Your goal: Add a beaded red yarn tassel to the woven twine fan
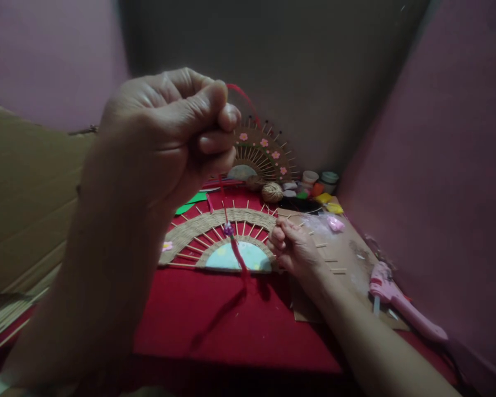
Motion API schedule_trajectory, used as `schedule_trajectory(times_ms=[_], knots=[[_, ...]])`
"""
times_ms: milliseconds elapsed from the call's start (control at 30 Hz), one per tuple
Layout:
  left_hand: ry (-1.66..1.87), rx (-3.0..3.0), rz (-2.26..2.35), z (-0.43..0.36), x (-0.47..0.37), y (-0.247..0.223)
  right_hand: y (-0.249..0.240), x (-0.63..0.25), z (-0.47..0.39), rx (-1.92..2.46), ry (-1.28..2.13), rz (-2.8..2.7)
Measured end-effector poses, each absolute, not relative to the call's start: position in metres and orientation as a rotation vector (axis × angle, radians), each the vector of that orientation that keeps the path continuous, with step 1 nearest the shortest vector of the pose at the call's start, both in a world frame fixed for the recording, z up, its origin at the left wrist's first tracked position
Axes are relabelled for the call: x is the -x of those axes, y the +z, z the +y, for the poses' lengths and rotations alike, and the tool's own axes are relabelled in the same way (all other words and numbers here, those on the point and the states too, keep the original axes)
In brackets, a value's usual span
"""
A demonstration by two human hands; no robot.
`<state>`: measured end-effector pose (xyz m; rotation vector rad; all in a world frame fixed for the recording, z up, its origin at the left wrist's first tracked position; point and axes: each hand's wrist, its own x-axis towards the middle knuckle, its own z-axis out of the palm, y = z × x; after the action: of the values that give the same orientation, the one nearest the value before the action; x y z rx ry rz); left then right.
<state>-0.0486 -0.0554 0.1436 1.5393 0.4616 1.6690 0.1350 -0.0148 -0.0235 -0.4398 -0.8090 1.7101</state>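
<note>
My left hand [177, 121] is raised close to the camera, its fingers pinched on a red cord [243, 94]. From below the hand the cord hangs down to a small purple bead ornament [228, 229] with a red tassel [240, 258]. Behind the ornament lies a half-round woven fan [202, 221] with thin sticks and a pale blue centre. My right hand [291, 245] is low, at the fan's right side, with its fingers curled together; whatever they may hold is too small to make out.
A second fan with pink flowers [264, 142] stands at the back. Near it are a twine ball [272, 192], small tubs [329, 177] and coloured clay packs [324, 198]. A pink glue gun [409, 309] rests on cardboard [355, 286] at right; sticks [14, 314] lie at left.
</note>
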Motion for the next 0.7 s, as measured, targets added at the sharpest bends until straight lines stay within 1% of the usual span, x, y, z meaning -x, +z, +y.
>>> schedule_trajectory(times_ms=[167,333,700], knots=[[1.701,-1.533,0.478,-0.056,0.046,0.143,-0.024,-0.137,-0.016,0.504,1.746,-0.813],[1.785,-1.437,0.49,-0.061,0.039,0.145,-0.025,-0.134,-0.016,0.47,1.74,-0.825],[1.675,-1.463,0.398,-0.054,0.051,0.145,-0.028,-0.131,-0.016,0.481,1.753,-0.815]])
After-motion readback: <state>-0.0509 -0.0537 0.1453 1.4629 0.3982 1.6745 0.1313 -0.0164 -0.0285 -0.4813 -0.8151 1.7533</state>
